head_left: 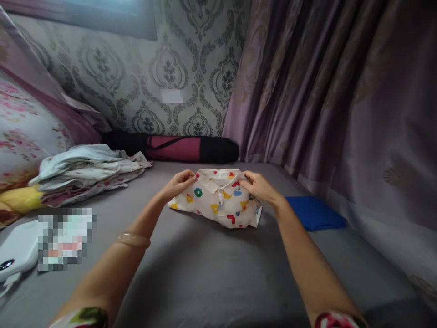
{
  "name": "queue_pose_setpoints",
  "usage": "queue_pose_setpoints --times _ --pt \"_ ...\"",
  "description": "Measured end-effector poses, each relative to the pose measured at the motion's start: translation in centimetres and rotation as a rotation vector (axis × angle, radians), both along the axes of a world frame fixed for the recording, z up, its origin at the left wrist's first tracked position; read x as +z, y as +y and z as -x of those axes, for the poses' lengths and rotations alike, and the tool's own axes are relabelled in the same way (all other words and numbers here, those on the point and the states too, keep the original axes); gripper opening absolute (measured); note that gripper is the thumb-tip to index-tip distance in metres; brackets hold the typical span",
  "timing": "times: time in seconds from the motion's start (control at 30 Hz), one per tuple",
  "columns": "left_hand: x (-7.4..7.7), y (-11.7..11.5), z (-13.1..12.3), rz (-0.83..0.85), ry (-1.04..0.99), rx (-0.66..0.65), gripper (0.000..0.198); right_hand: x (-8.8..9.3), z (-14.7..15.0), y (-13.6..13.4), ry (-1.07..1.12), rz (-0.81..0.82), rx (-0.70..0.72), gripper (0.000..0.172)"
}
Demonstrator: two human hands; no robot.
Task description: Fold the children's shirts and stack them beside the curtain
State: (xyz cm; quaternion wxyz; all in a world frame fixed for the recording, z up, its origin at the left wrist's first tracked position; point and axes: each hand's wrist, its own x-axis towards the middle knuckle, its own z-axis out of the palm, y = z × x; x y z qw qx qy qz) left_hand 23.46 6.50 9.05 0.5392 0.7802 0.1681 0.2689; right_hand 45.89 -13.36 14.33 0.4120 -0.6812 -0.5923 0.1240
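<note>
The person's left hand and right hand pinch the shirt beside its collar over the bed, apparently straightening the bunched cloth, and the next move seems to call for even tension from both sides.

The patterned shirt looks to me like soft, matt cloth, on a smooth, matt sheet. At right, the cloth curtain has a satiny sheen; at near left, the white device looks like smooth plastic.
</note>
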Motion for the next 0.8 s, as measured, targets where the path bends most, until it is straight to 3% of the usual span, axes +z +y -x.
queue_pose_setpoints --times 0.1,0.17,0.33,0.4,0.47,0.53,0.7,0.8 --pt "3.3 0.3 1.0 -0.188 -0.063 0.049 0.027 0.2 -0.9 0.9 0.001 -0.070 0.005 0.028" --pt "6.4 0.5 1.5 -0.365 -0.091 0.093 0.027 1.1 -1.5 1.7 -0.019 -0.140 0.006 0.036" --pt "15.8 -0.9 2.4 -0.991 -0.117 0.298 0.022 6.1 -1.8 2.8 -0.277 -0.417 -0.153 0.044" --pt "18.2 -2.1 2.5 -1.156 -0.188 0.449 0.021 8.2 -1.2 2.7 -0.402 -0.507 -0.255 0.041" --pt "19.0 -2.8 2.5 -1.207 -0.247 0.581 0.022 9.8 -0.7 2.6 -0.489 -0.523 -0.307 0.036" --pt "18.3 -2.4 2.5 -1.189 -0.233 0.619 0.021 10.6 -0.6 2.5 -0.514 -0.447 -0.261 0.033" --pt "15.2 2.3 2.7 -0.997 -0.068 0.448 0.021 10.4 -2.1 3.5 -0.249 -0.191 0.060 0.033" --pt "15.3 4.3 2.1 -0.917 0.083 0.268 0.021 10.8 -3.0 4.6 -0.154 -0.052 0.177 0.027"
